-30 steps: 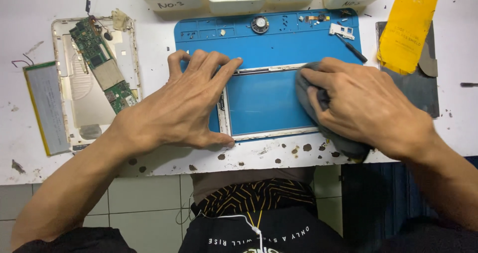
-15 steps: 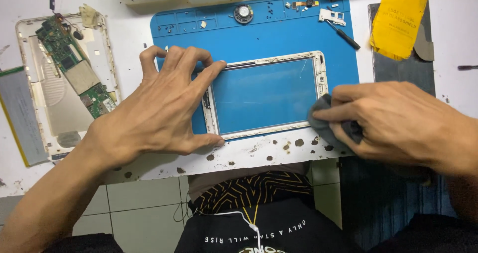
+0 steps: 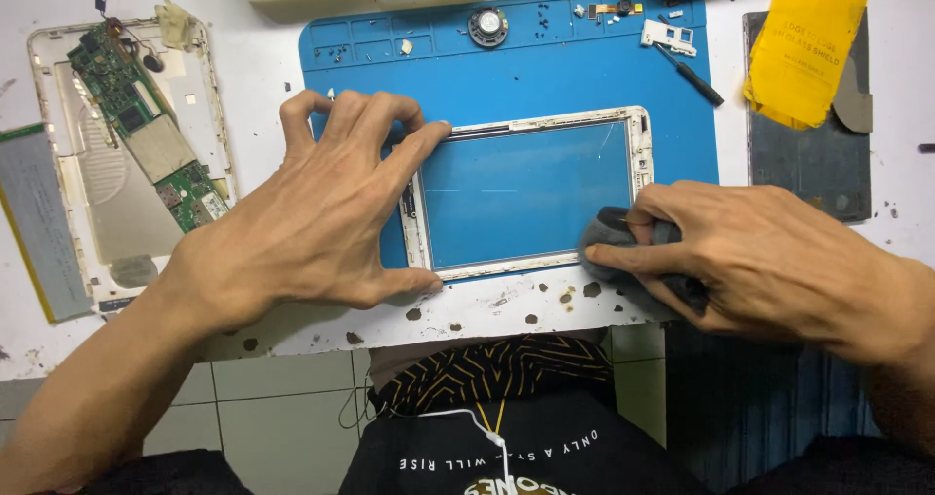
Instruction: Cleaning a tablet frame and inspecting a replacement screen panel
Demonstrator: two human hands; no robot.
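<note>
Cloth (image 3: 623, 251) now off one screen frame (image 3: 531, 198)

White bench (image 3: 487, 310) — blue mat (image 3: 506, 71), opened tablet shell (image 3: 127, 164) on it.

1. My left hand (image 3: 326, 212) lies palm down with the fingers spread wide, their tips curled and pressing downward, the thumb stretched out to the right along the near side.
2. My left forearm runs bare from the lower left corner up to the wrist.
3. My right hand (image 3: 769, 256) is palm down, fingers bent and bunched together, pointing left, with the thumb tucked close under them in a pinch.
4. My right forearm comes in from the lower right.
</note>
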